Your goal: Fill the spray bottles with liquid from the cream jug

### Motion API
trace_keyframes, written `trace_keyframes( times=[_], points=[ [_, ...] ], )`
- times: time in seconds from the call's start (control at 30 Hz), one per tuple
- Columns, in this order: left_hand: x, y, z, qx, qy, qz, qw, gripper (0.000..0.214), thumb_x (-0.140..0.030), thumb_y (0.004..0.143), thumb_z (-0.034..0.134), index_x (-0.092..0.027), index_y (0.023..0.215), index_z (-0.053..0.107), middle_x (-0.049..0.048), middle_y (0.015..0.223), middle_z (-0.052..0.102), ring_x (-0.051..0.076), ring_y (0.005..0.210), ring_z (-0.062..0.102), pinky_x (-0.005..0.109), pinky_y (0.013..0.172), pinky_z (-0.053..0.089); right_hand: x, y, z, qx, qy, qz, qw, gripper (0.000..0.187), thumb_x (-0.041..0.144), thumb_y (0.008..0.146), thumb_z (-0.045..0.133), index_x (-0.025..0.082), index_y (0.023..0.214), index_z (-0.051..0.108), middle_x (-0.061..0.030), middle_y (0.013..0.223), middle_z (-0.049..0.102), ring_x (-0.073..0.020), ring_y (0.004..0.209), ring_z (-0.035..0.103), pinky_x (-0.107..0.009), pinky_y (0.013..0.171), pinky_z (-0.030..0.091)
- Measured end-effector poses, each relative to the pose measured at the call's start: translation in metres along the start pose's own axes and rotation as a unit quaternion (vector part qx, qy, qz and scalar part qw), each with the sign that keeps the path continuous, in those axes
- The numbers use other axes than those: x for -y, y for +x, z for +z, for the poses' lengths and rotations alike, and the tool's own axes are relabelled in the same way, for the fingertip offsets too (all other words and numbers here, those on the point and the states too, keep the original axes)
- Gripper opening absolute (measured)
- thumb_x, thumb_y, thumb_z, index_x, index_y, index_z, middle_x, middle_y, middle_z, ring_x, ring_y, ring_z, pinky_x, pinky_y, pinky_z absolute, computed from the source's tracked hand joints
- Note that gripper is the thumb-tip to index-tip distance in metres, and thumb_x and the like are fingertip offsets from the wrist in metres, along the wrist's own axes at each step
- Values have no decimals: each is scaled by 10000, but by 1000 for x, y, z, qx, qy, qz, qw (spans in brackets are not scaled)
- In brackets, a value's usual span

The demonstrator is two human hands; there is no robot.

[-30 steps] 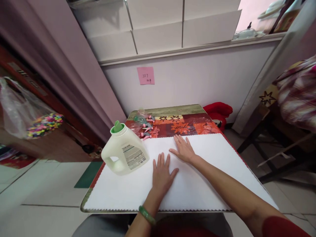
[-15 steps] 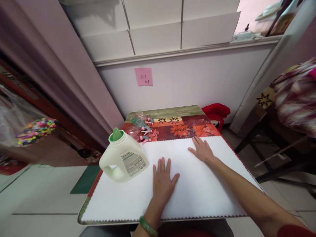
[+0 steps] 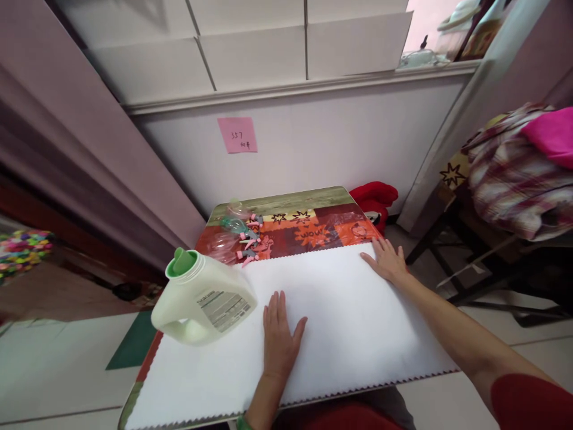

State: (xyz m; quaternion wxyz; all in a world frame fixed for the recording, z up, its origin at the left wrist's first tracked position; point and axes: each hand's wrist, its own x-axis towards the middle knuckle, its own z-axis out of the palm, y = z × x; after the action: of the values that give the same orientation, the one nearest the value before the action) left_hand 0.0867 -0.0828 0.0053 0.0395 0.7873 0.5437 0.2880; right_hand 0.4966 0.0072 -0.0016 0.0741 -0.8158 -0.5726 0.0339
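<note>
A white cloth sheet [image 3: 340,310] with a zigzag edge covers most of a small table [image 3: 286,200]. My left hand [image 3: 280,337] lies flat on the sheet near its middle, fingers stretched out. My right hand [image 3: 387,260] rests flat at the sheet's far right corner, fingers spread, holding nothing. A cream detergent jug [image 3: 203,298] with a green cap stands on the sheet's left part, just left of my left hand.
Several small pink and grey clips and a clear plastic bag [image 3: 242,239] lie on the table's far left, on the orange patterned cover [image 3: 322,230]. A pink note [image 3: 237,135] hangs on the wall. A chair with heaped fabric [image 3: 519,167] stands right; a red object [image 3: 373,197] lies behind the table.
My right hand has slid across the sheet from the middle to the far right corner. My left hand has stayed flat. The view has shifted right.
</note>
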Motion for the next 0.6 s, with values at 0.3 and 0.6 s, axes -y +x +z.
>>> trace_keyframes(
  times=[0.3, 0.6],
  points=[
    [0, 1, 2, -6, -54, -23, 998, 796, -457, 976, 544, -191, 1624, 165, 210, 1592, 413, 343, 1491, 376, 619, 1210, 290, -42, -92, -16, -43, -2, -50, 998, 741, 641, 1003, 269, 187, 1583, 353, -130, 1675, 312, -322, 1563, 220, -600, 1250, 114],
    [-49, 87, -41, 23, -404, -167, 899, 363, -507, 875, 648, -200, 1062, 707, 134, 1169, 713, 303, 1187, 641, 521, 1114, 431, 88, -90, -98, -47, 485, -43, 872, 571, 695, 914, 485, 180, 1066, 680, -116, 959, 763, -262, 907, 720, -395, 817, 573]
  ],
)
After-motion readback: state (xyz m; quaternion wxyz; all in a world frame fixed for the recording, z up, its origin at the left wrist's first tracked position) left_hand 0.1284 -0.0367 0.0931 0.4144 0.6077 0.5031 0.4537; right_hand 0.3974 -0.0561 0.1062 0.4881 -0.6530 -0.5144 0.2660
